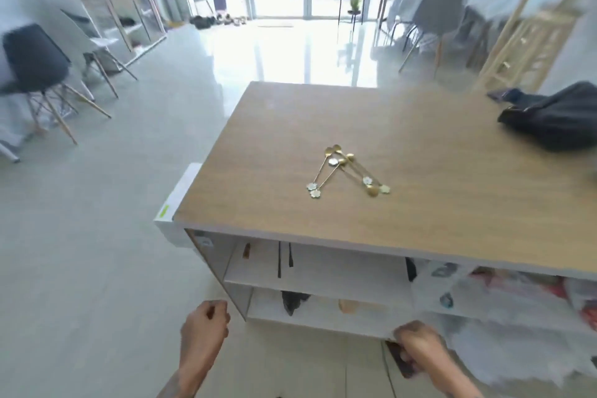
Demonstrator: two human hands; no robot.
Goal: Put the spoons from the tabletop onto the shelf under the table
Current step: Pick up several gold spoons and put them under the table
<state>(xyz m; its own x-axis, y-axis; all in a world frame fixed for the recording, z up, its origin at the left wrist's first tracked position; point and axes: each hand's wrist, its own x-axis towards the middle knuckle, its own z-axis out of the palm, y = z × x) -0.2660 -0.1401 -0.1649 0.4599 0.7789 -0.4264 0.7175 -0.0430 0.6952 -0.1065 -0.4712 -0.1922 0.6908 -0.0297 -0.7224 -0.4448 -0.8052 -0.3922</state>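
Several thin gold spoons (347, 171) with pale flower-shaped handle ends lie crossed in a loose heap near the middle of the wooden tabletop (290, 126). Under the top, a white upper shelf (323, 271) and a white lower shelf (323, 317) are open toward me. My left hand (203, 323) hangs low in front of the table's left corner, fingers curled, nothing visible in it. My right hand (420, 349) is low in front of the lower shelf, closed around a dark flat object (399, 362). Both hands are well below and short of the spoons.
A black bag (555, 116) lies on the table's right end. The shelves hold dark utensils (284, 258), a dark item (292, 300) and plastic-wrapped goods (517, 294) to the right. A white box (177, 203) stands against the table's left side. Chairs (42, 74) stand far left.
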